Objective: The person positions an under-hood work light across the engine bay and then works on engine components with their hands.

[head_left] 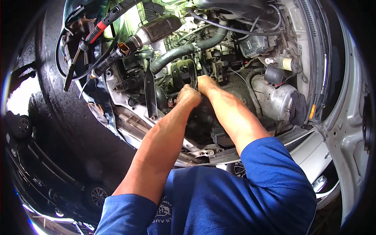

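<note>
While both bare arms reached down into the engine bay (240, 88), the left hand (189, 96) was just beside the right hand (206, 84), which sat slightly farther in. Fingertips were hidden on both, so whether either grip was wide, narrow or holding something could not be told. A thin dark cable (195, 69) ran down to the narrow space between the hands. Beyond them, a thick black hose (184, 51) curved across the bay; a silver drum (276, 96) stood to the right, and a red-and-black tool (98, 31) lay at upper left. Pale lettering (162, 211) and a small drawing marked the blue shirt (215, 196), partly lost in folds.
</note>
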### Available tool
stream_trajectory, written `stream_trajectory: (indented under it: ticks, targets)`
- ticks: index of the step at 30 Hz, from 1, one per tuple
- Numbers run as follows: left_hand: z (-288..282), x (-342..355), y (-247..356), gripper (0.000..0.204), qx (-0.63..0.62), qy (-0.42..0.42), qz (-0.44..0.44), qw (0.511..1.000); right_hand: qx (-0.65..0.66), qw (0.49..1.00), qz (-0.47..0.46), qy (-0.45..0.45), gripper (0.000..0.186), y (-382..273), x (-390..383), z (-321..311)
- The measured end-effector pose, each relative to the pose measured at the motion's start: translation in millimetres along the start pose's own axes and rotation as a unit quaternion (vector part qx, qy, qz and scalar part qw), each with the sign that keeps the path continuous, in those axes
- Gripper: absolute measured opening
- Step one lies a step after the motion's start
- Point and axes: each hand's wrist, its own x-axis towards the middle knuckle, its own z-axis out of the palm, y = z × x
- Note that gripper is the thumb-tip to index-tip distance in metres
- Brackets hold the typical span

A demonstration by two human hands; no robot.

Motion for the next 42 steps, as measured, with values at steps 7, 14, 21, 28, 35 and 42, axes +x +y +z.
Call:
stream_trajectory:
  ticks: [7,14,21,28,35,42]
  targets:
    - [-11.6,-19.6,1.3,0.042,0.009,-0.021,-0.010,1.000,-0.009,0.998,0.038,0.042,0.028,-9.9,-4.3,11.1]
    - [-79.6,-101.1,-26.6,0.035,-0.065,0.025,0.297,0.952,0.015,0.999,0.033,0.031,0.027,-4.7,-12.8,7.6]
    - [-173.7,-64.0,-141.1,0.019,-0.162,0.462,0.337,0.804,0.023,0.993,0.091,0.076,0.027,2.7,-12.5,14.7]
    - [-203.7,-17.3,-182.2,0.023,-0.095,0.596,0.304,0.737,-0.003,0.995,0.091,0.030,0.027,-10.6,-14.8,8.0]
    - [-196.6,-7.9,-183.6,0.021,0.010,0.637,0.289,0.714,-0.010,0.995,0.067,0.074,0.026,-1.7,-11.9,23.7]
    - [-194.7,-14.7,-179.0,0.019,0.073,0.630,0.358,0.685,-0.036,0.995,0.053,0.076,0.025,-1.0,-12.1,25.3]
